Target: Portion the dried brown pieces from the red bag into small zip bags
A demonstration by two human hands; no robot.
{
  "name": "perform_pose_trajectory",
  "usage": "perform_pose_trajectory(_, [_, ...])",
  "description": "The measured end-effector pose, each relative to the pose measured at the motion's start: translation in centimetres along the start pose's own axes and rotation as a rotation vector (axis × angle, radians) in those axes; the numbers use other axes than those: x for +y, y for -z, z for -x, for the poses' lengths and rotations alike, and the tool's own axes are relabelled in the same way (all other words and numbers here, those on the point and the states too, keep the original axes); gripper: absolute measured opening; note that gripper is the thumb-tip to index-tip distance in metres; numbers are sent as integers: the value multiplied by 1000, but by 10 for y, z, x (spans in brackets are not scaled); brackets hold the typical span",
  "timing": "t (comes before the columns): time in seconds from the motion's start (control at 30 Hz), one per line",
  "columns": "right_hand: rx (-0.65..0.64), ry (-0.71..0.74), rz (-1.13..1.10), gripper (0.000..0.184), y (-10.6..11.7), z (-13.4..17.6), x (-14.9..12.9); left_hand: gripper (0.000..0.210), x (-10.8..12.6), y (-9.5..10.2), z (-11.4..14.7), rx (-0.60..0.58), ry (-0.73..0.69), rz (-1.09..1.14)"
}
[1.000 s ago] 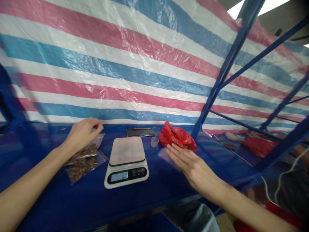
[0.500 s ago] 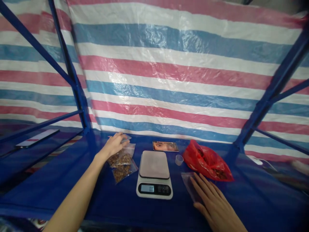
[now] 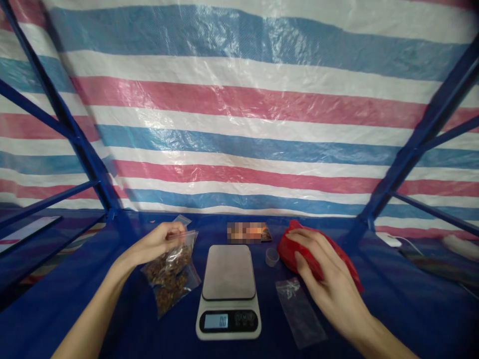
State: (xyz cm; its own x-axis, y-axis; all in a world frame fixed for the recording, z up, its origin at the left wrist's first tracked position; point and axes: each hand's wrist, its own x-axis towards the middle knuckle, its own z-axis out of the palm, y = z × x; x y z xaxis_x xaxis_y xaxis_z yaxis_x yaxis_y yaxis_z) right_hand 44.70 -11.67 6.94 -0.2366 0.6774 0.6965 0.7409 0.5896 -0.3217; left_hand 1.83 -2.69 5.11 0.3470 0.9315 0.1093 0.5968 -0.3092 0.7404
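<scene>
My left hand (image 3: 160, 243) is closed, its curled fingers at the top edge of a clear zip bag (image 3: 179, 257) of brown dried pieces. Under that bag lies another filled zip bag (image 3: 172, 294), and a bit of clear plastic (image 3: 183, 220) shows behind the fingers. On the right, my right hand (image 3: 329, 269) is wrapped over a red plastic bag (image 3: 290, 252), covering its opening. An unfilled clear zip bag (image 3: 301, 314) lies flat beside that hand. Between my hands stands a kitchen scale (image 3: 229, 274), its pan bare and its display reading 0.0.
A small clear cup (image 3: 272, 257) stands right of the scale. Behind the scale lies a flat printed card or phone (image 3: 249, 232). Blue metal posts (image 3: 396, 159) rise at both sides, with striped sheeting (image 3: 243, 149) behind. A phone-like slab (image 3: 30, 232) lies far left.
My right hand has left the unfilled zip bag and moved up onto the red bag. My left fingers have drawn back to the filled bag's top edge. The view has shifted.
</scene>
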Motion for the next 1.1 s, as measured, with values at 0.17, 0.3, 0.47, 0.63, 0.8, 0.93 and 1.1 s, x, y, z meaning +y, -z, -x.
perform_pose_trajectory(0.17, [-174,-108,-432,23,-22,-76,-22,38,88,-2,-37,107,-46,271])
perform_pose_trajectory(0.3, [-182,-154,-746,20,-50,-123,-21,33,147,-24,-75,6,-140,352])
perform_pose_trajectory(0.47, [-224,-175,-893,31,-60,-147,-5,36,159,-42,-108,-30,-207,370])
perform_pose_trajectory(0.63, [-314,-248,-909,42,-62,-140,5,36,148,-53,-118,-90,-174,365])
perform_pose_trajectory(0.8, [-378,-306,-985,44,-77,-131,7,20,143,-59,-116,-129,-208,217])
perform_pose_trajectory(0.93, [-452,-428,-1116,36,-87,-131,14,18,132,-56,-117,-132,-188,219])
perform_pose_trajectory(1.1, [-395,-507,-1101,21,-94,-130,19,20,121,-57,-125,-144,-178,301])
